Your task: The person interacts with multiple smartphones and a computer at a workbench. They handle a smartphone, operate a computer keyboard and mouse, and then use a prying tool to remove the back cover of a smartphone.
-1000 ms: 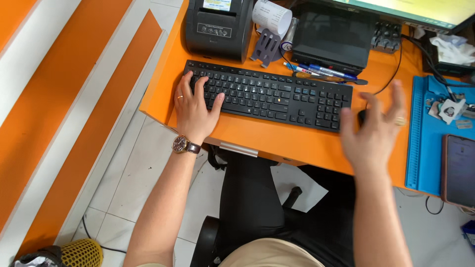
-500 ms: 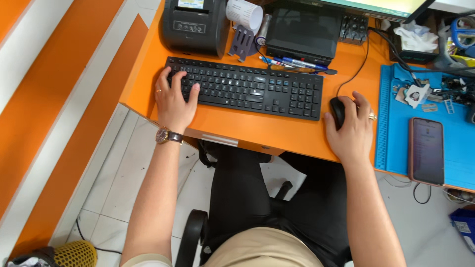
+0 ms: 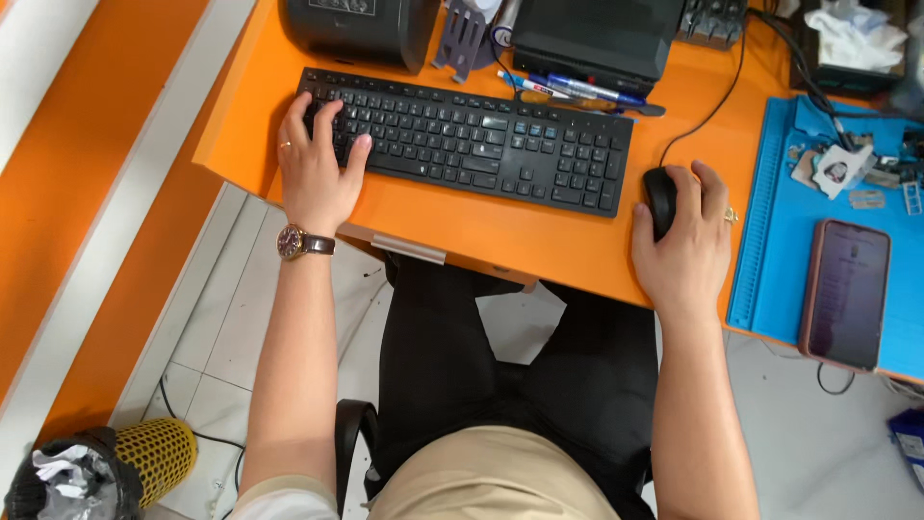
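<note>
Left hand lies flat, fingers spread over the left end of the black keyboard at upper centre – gripping nothing. Right hand cups the black mouse on the orange desk, centre right – looks like mid typing-and-pointing work

At the desk, a keyboard lies near the front edge, left hand on its left end; right hand covers the mouse, with a phone at the right edge.

Phone on blue mat, black printer, pens, yellow bin
</note>
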